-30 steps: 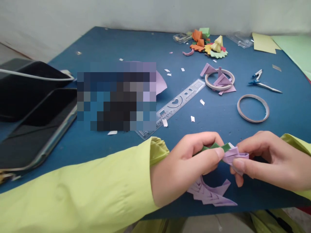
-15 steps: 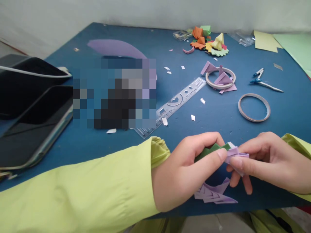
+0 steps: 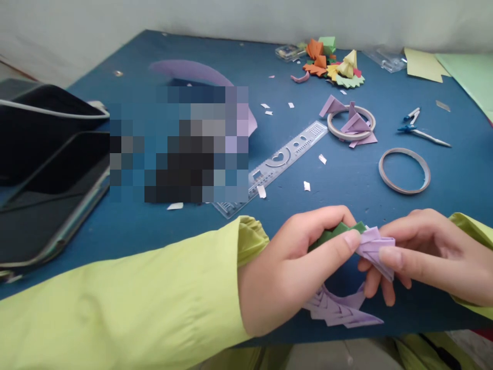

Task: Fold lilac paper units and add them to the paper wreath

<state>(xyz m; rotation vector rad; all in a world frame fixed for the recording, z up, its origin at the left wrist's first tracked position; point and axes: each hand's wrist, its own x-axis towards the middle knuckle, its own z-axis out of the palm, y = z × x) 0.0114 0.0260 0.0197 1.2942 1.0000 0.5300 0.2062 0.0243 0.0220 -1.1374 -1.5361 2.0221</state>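
Note:
My left hand (image 3: 300, 272) is closed round a chain of folded paper, its green part (image 3: 337, 232) showing between thumb and forefinger. Light purple folded paper pieces (image 3: 372, 246) sit at the chain's right end, next to my left thumb tip. My right hand (image 3: 427, 257) pinches those purple pieces between thumb and fingers. Below the hands, an interlocked purple paper strip (image 3: 342, 311) curves with a pointed right end. Whether it joins the green part is hidden behind my left hand.
Loose purple folded pieces lie in and around one tape roll (image 3: 351, 137); another tape roll (image 3: 404, 191) is nearer. A clear ruler (image 3: 292, 154), blue-and-white compass (image 3: 423, 134), colourful paper folds (image 3: 348, 67) and paper scraps lie around. Dark devices (image 3: 50, 195) stand left; a patch is pixelated.
My right thumb has shifted slightly right along the purple pieces, so more of them shows. The purple strip below has moved a little to the right and down.

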